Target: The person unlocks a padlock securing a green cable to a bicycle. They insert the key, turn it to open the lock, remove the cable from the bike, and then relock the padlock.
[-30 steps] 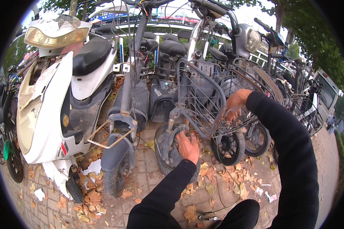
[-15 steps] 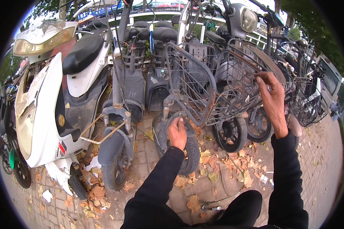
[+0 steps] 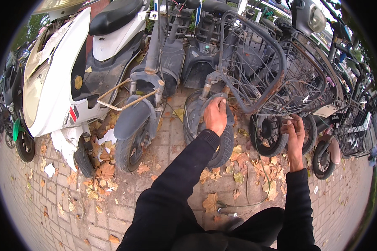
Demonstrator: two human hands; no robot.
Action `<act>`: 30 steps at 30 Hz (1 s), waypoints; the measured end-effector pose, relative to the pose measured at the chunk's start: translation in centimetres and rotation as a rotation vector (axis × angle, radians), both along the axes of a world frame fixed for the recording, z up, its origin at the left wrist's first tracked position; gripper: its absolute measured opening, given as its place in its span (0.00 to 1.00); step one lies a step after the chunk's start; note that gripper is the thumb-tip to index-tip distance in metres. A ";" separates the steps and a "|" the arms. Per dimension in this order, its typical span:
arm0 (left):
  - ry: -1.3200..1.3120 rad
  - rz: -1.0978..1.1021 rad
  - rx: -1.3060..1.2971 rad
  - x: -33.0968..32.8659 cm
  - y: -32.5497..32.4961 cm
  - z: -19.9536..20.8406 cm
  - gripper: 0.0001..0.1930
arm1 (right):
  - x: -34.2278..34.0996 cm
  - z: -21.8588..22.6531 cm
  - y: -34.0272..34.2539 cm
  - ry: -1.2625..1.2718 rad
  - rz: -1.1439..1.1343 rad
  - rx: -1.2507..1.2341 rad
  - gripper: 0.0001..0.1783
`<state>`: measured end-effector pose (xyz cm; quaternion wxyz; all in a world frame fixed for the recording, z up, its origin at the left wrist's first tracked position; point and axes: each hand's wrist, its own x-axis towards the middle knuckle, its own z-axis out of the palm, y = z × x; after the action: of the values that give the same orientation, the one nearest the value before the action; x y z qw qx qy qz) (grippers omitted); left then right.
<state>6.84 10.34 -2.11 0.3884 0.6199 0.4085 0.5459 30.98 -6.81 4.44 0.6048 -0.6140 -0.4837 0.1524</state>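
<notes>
My left hand point(image 3: 215, 116) grips the dark front mudguard point(image 3: 199, 112) of a grey scooter, its fingers curled over the top and partly hidden. Beneath that hand is the scooter's front wheel point(image 3: 227, 146). My right hand point(image 3: 295, 136) is raised in front of the small black wheels farther right, thumb and fingers bent together in a pinch. Whatever it may hold is too small to make out. Above and between my hands hangs a rusty, bent wire basket point(image 3: 276, 83).
A white scooter point(image 3: 58, 79) and another grey mudguarded wheel point(image 3: 132, 119) stand to the left. On the brick paving, a thin green cable point(image 3: 255, 203) runs to a metal-ended piece point(image 3: 227, 212) near my knee. Dry leaves point(image 3: 211, 202) are scattered around. More bikes point(image 3: 352, 129) stand right.
My right hand has come down from beside the basket to the level of the wheels. My left hand stays at the mudguard. The view has tilted downward, showing more paving.
</notes>
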 end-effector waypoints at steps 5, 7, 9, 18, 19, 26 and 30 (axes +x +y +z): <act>-0.037 0.013 -0.007 -0.4 0.4 0.3 0.14 | -0.8 -1.0 0.4 0.104 0.009 0.031 0.28; -0.057 -0.003 -0.005 -0.5 0.8 0.3 0.13 | -1.1 -1.0 0.9 0.197 -0.030 0.021 0.30; -0.073 -0.022 -0.041 -0.4 1.3 0.2 0.13 | -1.1 -0.9 1.4 0.208 0.096 0.029 0.24; -0.068 -0.162 -0.142 -1.1 1.6 0.8 0.14 | -1.4 -1.0 2.6 0.211 0.057 -0.022 0.27; -0.054 -0.152 -0.134 -1.2 1.5 0.8 0.14 | -1.9 -1.3 2.5 0.194 -0.040 -0.011 0.26; -0.166 -0.140 -0.140 -0.7 1.3 0.9 0.14 | -4.6 -1.9 0.9 -0.003 -0.348 0.262 0.12; -0.141 -0.121 -0.115 -0.7 1.2 0.7 0.14 | -3.8 0.1 0.7 -0.363 -0.393 0.158 0.13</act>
<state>6.14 11.55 -1.42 0.4833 0.5801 0.3726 0.5396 27.18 -6.07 4.52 0.5722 -0.6642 -0.4662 -0.1188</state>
